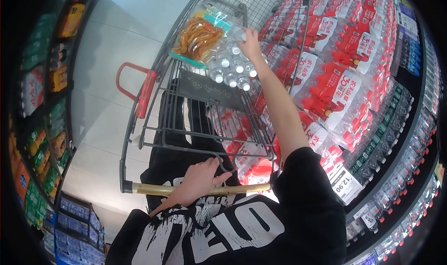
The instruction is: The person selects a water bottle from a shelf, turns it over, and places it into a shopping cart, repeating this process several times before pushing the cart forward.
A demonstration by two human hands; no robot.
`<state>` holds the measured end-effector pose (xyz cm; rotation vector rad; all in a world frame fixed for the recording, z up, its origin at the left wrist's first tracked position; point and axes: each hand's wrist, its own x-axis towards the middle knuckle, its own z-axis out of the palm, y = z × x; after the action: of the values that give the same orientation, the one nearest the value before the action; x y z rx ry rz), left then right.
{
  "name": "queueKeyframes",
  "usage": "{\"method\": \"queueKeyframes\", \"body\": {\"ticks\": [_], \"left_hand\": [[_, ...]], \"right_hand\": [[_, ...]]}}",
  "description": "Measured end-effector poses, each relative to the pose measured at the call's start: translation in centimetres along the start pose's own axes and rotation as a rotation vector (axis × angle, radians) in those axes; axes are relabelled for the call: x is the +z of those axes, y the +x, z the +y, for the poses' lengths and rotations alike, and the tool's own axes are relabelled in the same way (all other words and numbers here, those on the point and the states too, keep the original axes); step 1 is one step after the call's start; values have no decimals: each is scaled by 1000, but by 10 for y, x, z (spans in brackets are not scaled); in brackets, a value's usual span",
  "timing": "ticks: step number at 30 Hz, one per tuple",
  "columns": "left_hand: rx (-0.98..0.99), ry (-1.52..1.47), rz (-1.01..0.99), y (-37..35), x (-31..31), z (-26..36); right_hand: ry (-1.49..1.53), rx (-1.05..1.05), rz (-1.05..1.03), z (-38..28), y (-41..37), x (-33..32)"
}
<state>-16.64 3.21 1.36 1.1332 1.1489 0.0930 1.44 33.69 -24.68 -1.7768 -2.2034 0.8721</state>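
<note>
My left hand (200,179) grips the gold push bar (153,189) of a grey wire shopping cart (160,125). My right hand (250,44) reaches forward into the cart and holds the far edge of a shrink-wrapped pack of water bottles (230,67) with white caps. The pack rests in the cart's upper basket. Beside it, to the left, lies a clear bag of orange snacks (198,37). More red-labelled bottles show through the cart's lower wires (242,148).
Stacked packs of red-labelled water (335,78) fill the shelves close on the right, with a 12.90 price tag (345,184) and rows of single bottles (396,172) below. Snack shelves (42,106) line the left. A red handle (139,85) sticks out by the cart. Pale floor lies between.
</note>
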Motion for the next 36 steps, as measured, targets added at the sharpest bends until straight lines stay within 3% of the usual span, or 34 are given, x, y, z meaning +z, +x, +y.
{"method": "queueKeyframes", "body": {"ticks": [7,10,12,16,18,19,20,22,24,26,28,30,32,34,36], "left_hand": [[8,20,-16,-1,0,1],[16,39,0,-2,0,3],[45,156,-33,-1,4,-1],[157,201,-55,-2,3,3],[150,260,-89,-1,1,8],[161,277,-101,-2,3,7],[179,295,-99,-1,6,4],[212,342,-103,1,13,-2],[215,326,-42,1,18,-8],[231,402,-66,1,16,-9],[237,425,-82,1,15,-5],[219,443,-127,-1,13,2],[238,344,-150,3,14,-1],[347,223,-99,10,19,-20],[371,177,-106,13,18,-24]], "right_hand": [[134,71,-44,13,-14,-6],[50,-68,115,10,-22,-10],[115,106,122,8,-29,-19],[86,135,248,-2,-55,-46],[222,215,263,-7,-72,-64],[593,283,364,-11,-80,-65],[594,289,389,-11,-88,-75],[480,527,215,-32,-109,-104],[449,511,308,-42,-129,-113],[203,486,319,-43,-151,-116],[521,600,333,-58,-172,-124],[845,384,340,-65,-189,-120],[559,123,483,-85,-212,-125],[580,129,557,-124,-245,-145],[828,66,637,-147,-277,-158]]}}
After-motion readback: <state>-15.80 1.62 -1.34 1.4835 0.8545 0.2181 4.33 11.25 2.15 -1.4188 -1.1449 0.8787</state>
